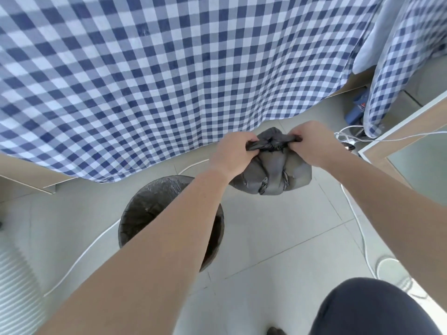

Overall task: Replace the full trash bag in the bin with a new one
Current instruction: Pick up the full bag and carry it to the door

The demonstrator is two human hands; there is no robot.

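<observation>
- Nearest me, one knee in dark navy trousers [367, 310] sits low on the right, above the pale grey tiled floor [278, 233].
- My left forearm crosses the round dark bin lined with black plastic [145, 201].
- Left hand [233, 153] and right hand [312, 141] each pinch a twisted end of the full dark grey plastic trash bag [273, 172] — its knot lies between them.
- That bag is out of the bin, just beyond it — before the blue-and-white checked cloth [145, 81].
- A thin white cable [79, 258] curves over the tiles.
</observation>
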